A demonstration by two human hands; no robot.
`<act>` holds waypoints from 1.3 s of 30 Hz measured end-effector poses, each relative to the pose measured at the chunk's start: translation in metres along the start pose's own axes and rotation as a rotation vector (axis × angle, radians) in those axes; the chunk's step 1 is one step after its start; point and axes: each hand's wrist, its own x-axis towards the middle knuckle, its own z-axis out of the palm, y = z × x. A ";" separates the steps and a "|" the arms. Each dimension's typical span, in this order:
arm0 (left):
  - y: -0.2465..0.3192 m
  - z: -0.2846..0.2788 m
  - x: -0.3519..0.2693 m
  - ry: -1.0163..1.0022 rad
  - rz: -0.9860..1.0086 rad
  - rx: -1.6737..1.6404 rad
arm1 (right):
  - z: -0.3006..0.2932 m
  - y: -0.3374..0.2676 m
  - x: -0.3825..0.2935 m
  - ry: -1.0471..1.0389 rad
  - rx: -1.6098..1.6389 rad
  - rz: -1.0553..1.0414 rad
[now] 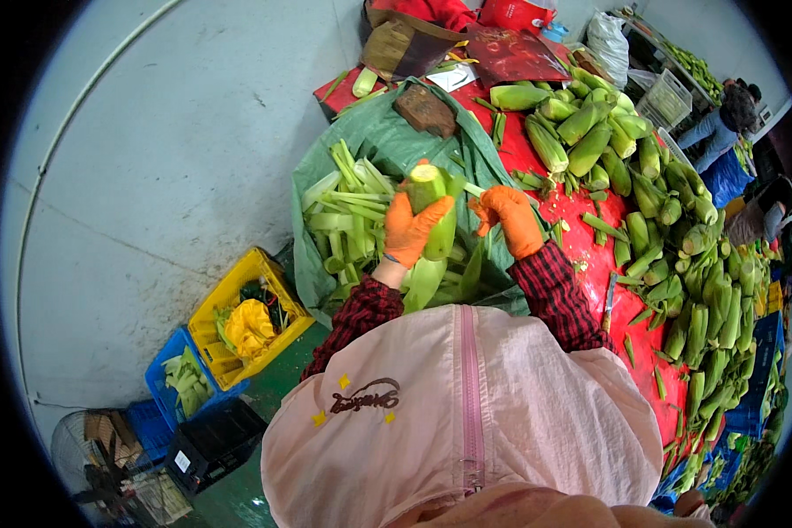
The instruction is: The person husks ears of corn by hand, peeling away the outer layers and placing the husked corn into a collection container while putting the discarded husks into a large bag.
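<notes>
My left hand (414, 228), in an orange glove, holds an ear of corn (440, 231) in its green husk, the pale cut end upward. Just to the right, my right hand (509, 218), gloved in orange too, has its fingers curled at a strip of husk (473, 189) that reaches towards the ear. Both hands are above an open green sack (310, 175) holding loose husk leaves and cut pieces (350, 224). A brown block (426, 111) lies on the sack's far edge. Many unpeeled ears of corn (591, 148) are heaped on the red table to the right.
Husk scraps and a knife-like tool (610, 302) lie on the red tabletop (584, 264). A yellow crate (201, 317), a blue crate (155, 376) and a black crate (214, 439) stand at the lower left. Other people (723, 122) are at the far right.
</notes>
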 end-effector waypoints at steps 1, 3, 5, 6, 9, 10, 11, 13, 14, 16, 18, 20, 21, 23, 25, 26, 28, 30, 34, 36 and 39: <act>-0.001 -0.005 0.002 0.003 0.017 -0.071 | -0.005 0.006 -0.001 0.015 0.012 -0.006; 0.002 -0.011 0.003 0.013 -0.014 -0.146 | -0.011 0.022 0.001 0.025 -0.008 -0.054; 0.000 -0.017 0.004 0.018 -0.023 -0.180 | -0.004 0.023 -0.001 0.028 0.056 -0.090; -0.003 -0.018 0.002 0.005 -0.034 -0.150 | 0.003 0.015 -0.004 0.032 0.090 -0.109; -0.007 -0.010 -0.001 -0.054 -0.050 -0.123 | 0.018 -0.004 -0.005 -0.066 0.101 -0.087; -0.006 -0.006 -0.001 -0.080 -0.042 -0.154 | 0.024 -0.009 -0.005 -0.079 0.096 -0.094; -0.005 -0.003 -0.001 -0.102 -0.031 -0.184 | 0.029 -0.016 -0.003 -0.045 -0.044 -0.080; -0.020 -0.010 0.001 -0.164 0.004 -0.211 | 0.027 -0.013 0.002 -0.025 -0.409 -0.127; -0.021 -0.011 0.000 -0.194 0.018 -0.226 | 0.026 -0.012 0.004 -0.013 -0.591 -0.146; -0.022 -0.012 -0.004 -0.201 -0.022 -0.166 | 0.024 -0.013 0.007 -0.078 -0.680 -0.176; -0.018 -0.009 -0.005 -0.218 -0.047 -0.143 | 0.018 -0.010 0.010 -0.177 -0.643 -0.214; -0.014 -0.009 -0.008 -0.238 -0.065 -0.154 | 0.017 -0.008 0.008 -0.160 -0.566 -0.230; -0.013 -0.010 -0.009 -0.228 -0.076 -0.135 | 0.018 -0.008 0.006 -0.153 -0.527 -0.237; -0.011 -0.012 -0.011 -0.207 -0.097 -0.095 | 0.013 0.001 0.006 -0.046 -0.558 -0.218; -0.006 -0.011 -0.012 -0.192 -0.088 -0.110 | 0.007 0.018 0.009 0.048 -0.633 -0.206; -0.004 -0.011 -0.013 -0.181 -0.083 -0.119 | 0.004 0.030 0.011 0.084 -0.694 -0.201; -0.011 -0.016 -0.014 -0.122 -0.010 -0.062 | 0.002 0.043 0.013 0.157 -0.870 -0.171; -0.003 -0.018 -0.012 -0.044 0.044 -0.047 | 0.004 0.051 0.012 0.232 -1.091 -0.116; 0.036 -0.032 -0.002 0.069 0.168 -0.114 | -0.016 0.100 0.012 0.162 -1.349 0.023; 0.049 -0.042 0.002 0.060 0.171 -0.220 | -0.026 0.121 0.011 0.102 -1.406 0.138; 0.060 -0.056 0.001 0.001 0.150 -0.368 | -0.040 0.124 0.005 0.030 -1.389 0.237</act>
